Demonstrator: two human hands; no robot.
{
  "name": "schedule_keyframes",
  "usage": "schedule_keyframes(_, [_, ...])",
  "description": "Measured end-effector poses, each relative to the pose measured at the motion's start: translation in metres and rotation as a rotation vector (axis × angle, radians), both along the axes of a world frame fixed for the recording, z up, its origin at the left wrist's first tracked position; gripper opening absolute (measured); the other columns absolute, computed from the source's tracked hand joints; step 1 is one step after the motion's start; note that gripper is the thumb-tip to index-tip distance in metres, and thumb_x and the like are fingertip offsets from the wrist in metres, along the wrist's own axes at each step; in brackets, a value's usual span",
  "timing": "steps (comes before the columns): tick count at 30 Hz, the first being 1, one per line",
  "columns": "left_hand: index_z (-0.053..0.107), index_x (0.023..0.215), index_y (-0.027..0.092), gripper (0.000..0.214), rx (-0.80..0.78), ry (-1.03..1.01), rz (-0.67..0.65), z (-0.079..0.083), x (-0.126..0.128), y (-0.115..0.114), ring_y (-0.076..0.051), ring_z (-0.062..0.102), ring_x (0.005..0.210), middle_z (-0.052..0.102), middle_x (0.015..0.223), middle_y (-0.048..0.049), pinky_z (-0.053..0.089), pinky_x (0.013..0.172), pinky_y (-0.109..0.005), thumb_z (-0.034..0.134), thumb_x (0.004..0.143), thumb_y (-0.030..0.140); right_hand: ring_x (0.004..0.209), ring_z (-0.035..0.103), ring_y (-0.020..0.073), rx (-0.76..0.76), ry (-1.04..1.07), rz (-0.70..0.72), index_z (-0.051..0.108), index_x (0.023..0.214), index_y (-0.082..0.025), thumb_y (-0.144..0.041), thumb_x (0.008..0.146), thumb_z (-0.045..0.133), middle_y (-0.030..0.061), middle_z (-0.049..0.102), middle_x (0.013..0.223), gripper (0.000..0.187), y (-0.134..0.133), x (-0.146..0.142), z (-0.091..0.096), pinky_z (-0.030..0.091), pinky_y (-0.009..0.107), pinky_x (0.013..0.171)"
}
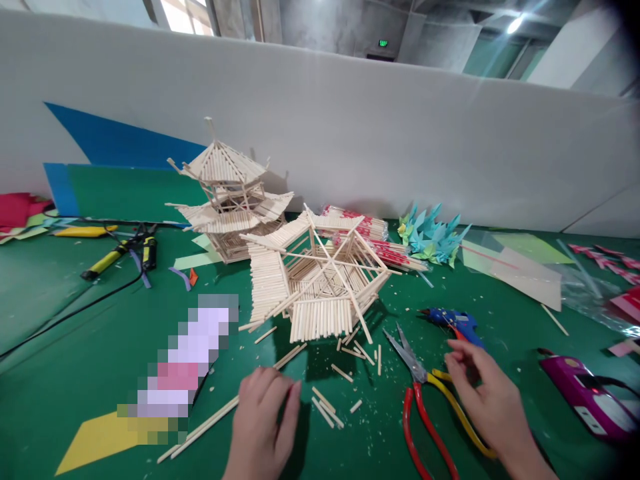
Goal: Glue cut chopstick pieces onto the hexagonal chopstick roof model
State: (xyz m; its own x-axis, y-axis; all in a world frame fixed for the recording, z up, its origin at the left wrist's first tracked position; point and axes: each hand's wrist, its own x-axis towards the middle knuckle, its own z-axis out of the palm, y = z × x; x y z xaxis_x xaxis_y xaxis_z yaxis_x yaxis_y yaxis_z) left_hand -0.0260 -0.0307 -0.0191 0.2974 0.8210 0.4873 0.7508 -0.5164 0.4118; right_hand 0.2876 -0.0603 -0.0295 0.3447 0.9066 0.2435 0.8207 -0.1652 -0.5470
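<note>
My left hand [265, 413] is low in the middle, above two long thin wooden sticks [207, 427]. Its fingers bend downward with the thumb apart; the fingertips are hidden, and I see nothing held. At the right, my right hand [487, 400] has loosely curved fingers, thumb apart, with nothing visible in it. It is beside pliers [417, 377] with one red and one yellow handle, and just in front of a blue glue gun [453, 320]. Beyond both hands stands a stick-built frame [325, 280], with slatted roof panels on some sides and bare crossing sticks on top.
A finished-looking stick pagoda [227, 200] stands behind at left. Short stick pieces [343, 373] litter the green table. Wire cutters [120, 253] lie left, bagged sticks [370, 233] and folded turquoise paper [435, 233] at the back. A purple power strip [590, 397] is far right.
</note>
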Motion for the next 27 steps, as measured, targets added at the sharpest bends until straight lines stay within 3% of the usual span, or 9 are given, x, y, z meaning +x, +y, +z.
schedule_keyframes(5, [0.040, 0.060, 0.020, 0.020, -0.086, 0.003, -0.144, 0.002, 0.038, -0.006, -0.015, 0.042, 0.058, 0.045, 0.060, -0.0012, 0.038, 0.055, -0.030, 0.041, 0.077, 0.010, 0.074, 0.058, 0.0166, -0.099, 0.144, 0.091, 0.048, 0.100, -0.021, -0.034, 0.080, 0.043, 0.0041, 0.057, 0.085, 0.024, -0.003, -0.022, -0.015, 0.048, 0.026, 0.066])
schedule_keyframes(12, [0.038, 0.055, 0.018, 0.024, -0.103, 0.013, -0.282, 0.003, 0.062, 0.000, -0.015, 0.040, 0.057, 0.043, 0.055, -0.0009, 0.034, 0.053, -0.029, 0.040, 0.078, 0.011, 0.082, 0.055, 0.0192, -0.118, 0.037, 0.099, 0.048, 0.098, -0.019, -0.027, 0.080, 0.042, 0.0061, 0.054, 0.091, 0.020, -0.007, -0.018, -0.030, 0.046, 0.032, 0.072])
schedule_keyframes(22, [0.042, 0.056, 0.019, 0.025, -0.113, -0.035, -0.225, -0.011, 0.066, 0.013, -0.014, 0.045, 0.058, 0.046, 0.056, -0.0004, 0.039, 0.062, -0.031, 0.039, 0.080, 0.011, 0.079, 0.055, 0.0204, -0.118, 0.017, 0.120, 0.049, 0.093, -0.020, -0.025, 0.080, 0.040, 0.0064, 0.055, 0.087, 0.016, -0.005, -0.021, -0.019, 0.046, 0.034, 0.069])
schedule_keyframes(27, [0.041, 0.062, 0.020, 0.022, -0.132, -0.099, -0.153, -0.017, 0.061, 0.019, -0.016, 0.046, 0.059, 0.048, 0.061, -0.0021, 0.042, 0.058, -0.030, 0.034, 0.081, 0.010, 0.081, 0.054, 0.0203, -0.096, 0.020, 0.207, 0.049, 0.095, -0.021, -0.023, 0.083, 0.036, 0.0073, 0.056, 0.089, 0.017, 0.008, -0.046, -0.005, 0.044, 0.033, 0.071])
